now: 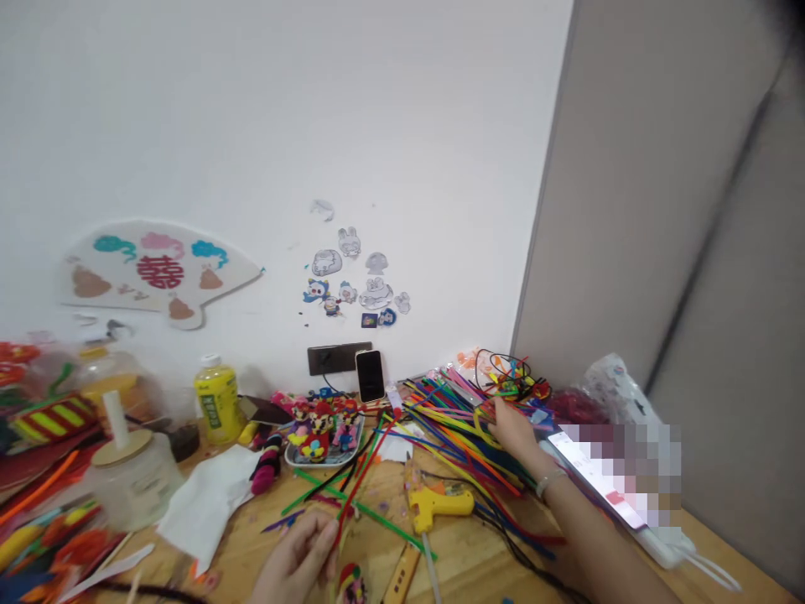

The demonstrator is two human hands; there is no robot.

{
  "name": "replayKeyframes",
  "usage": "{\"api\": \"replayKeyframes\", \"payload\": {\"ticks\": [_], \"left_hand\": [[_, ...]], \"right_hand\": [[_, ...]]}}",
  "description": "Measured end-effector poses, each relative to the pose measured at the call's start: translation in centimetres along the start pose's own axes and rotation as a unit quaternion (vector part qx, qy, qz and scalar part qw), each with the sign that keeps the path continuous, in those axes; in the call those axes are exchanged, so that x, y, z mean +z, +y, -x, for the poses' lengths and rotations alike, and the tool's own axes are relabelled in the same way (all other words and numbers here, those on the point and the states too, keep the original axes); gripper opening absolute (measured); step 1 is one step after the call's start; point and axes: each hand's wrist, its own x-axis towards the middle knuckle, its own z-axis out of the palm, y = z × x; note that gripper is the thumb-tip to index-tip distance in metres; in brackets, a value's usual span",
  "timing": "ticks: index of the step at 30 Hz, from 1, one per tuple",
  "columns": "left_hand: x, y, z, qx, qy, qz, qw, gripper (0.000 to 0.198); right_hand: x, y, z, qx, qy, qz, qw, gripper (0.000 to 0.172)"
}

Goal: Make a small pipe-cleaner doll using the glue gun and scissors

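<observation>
My left hand (303, 549), low in the middle, is closed with thumb and fingers pinched on a red pipe cleaner (363, 475) that slants up and away. My right hand (512, 429) reaches to the back right, over the heap of colourful pipe cleaners (440, 428). Its fingers are closed at the yellow handle of what looks like a pair of scissors (466, 389), whose grey blade lies over the heap. Between my hands sits a yellow hot glue gun (444, 502). A small red-capped pipe-cleaner figure (352, 580) is beside my left hand, partly cut off.
Finished figures fill a white tray (322, 461). Left of it are a yellow bottle (218, 401), a white tissue (210, 499) and a lidded glass jar (135, 478). A dark phone (370, 375) leans against the wall; a lit phone (591, 476) lies by my right forearm.
</observation>
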Motion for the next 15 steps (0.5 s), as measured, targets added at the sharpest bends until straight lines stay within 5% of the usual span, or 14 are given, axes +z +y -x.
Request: {"api": "replayKeyframes", "payload": {"ticks": [3,8,11,15], "left_hand": [[0.6,1.3,-0.8,-0.053,-0.045,0.077,0.995,0.055],[1.5,1.4,-1.8,-0.042,-0.007,0.116,0.992,0.046],[1.7,0.9,-2.6,-0.01,0.008,0.106,0.994,0.039],[1.6,1.3,-3.9,0.013,-0.002,0.141,0.99,0.039]], "right_hand": [[-1.2,0.9,0.4,-0.014,0.04,-0.045,0.998,0.051],[-1.8,1.4,1.7,-0.065,0.077,-0.153,0.983,0.059],[-1.1,0.5,3.2,-0.046,0.1,-0.369,0.923,0.062],[-0.3,-1.9,6.1,-0.026,0.026,-0.523,0.851,0.059]]}}
